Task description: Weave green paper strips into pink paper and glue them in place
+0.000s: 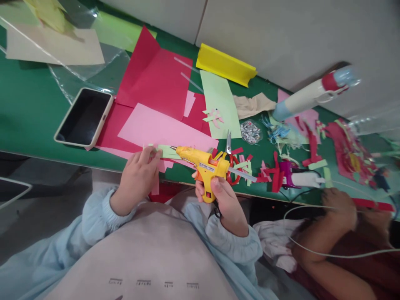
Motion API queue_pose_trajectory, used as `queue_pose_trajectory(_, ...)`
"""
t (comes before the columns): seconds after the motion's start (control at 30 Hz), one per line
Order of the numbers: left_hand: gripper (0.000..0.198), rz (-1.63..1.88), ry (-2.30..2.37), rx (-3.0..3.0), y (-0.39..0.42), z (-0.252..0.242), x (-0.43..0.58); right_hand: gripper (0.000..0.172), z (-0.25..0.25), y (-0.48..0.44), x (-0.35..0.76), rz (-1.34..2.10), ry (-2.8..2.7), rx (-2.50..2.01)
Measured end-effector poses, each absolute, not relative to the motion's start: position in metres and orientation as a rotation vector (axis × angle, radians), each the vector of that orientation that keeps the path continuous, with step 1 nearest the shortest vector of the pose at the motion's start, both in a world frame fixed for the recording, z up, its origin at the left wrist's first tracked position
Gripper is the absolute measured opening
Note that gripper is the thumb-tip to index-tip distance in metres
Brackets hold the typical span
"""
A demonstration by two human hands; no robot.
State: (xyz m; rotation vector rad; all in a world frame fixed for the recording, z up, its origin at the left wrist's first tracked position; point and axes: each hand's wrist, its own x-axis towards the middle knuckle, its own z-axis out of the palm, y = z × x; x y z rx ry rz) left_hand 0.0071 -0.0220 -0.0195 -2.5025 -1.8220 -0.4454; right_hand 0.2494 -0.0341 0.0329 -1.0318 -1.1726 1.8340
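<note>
A yellow hot glue gun (204, 166) is gripped in my right hand (225, 198), its nozzle pointing left. A clear glue stick (242, 173) juts from its back. The fingers of my left hand (139, 175) are closed at the left end of a light green paper strip (167, 151); the exact pinch is partly hidden. The nozzle tip is over or against this strip; which one I cannot tell. Pink paper (168, 127) lies just behind both hands. Right of the gun are red-handled scissors (229, 143), partly covered by it.
A phone (84, 117) lies on the green table at left, beside red paper (156, 79). Paper scraps, a bead box (251, 132), a purple glue gun (289, 175) and a bottle (312, 93) are at right. Another person's hand (339, 206) works at the far right.
</note>
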Motion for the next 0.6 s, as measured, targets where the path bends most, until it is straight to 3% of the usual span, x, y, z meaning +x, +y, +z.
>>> queue_pose_trajectory(0.17,0.049,-0.779,-2.042,-2.44,-0.019,-0.014,0.0,0.045,0.031,-0.034,0.248,1.837,-1.177,-1.049)
queue_pose_trajectory(0.33,0.04,-1.08,-2.28,-2.324,-0.017,-0.008,-0.011,0.048,0.03,-0.032,0.246,1.832,-1.173,-1.06)
queue_pose_trajectory(0.6,0.025,-0.987,-2.133,-2.313,-0.025,-0.008,-0.023,0.043,0.028,-0.032,0.247,1.806,-1.106,-1.046)
